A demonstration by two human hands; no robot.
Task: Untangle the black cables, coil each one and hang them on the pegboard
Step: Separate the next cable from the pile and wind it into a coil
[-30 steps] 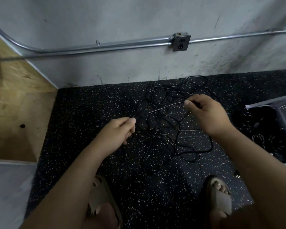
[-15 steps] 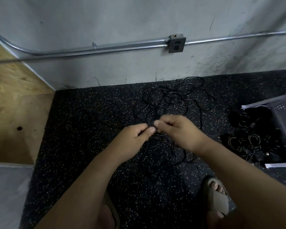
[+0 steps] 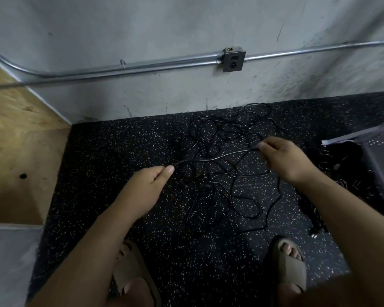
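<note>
Left hand [image 3: 146,185] and right hand [image 3: 282,158] have parted, stretching cable [image 3: 208,159].

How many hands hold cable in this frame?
2. The left hand pinches a black cable strand left of the tangle; right hand pinches the same strand over the tangle's right side.

You've got glossy black cable [image 3: 213,159] on matt speckled rubber floor [image 3: 120,151], rough concrete wall [image 3: 164,23], shiny metal conduit [image 3: 164,65], raw plywood panel [image 3: 20,129].
</note>
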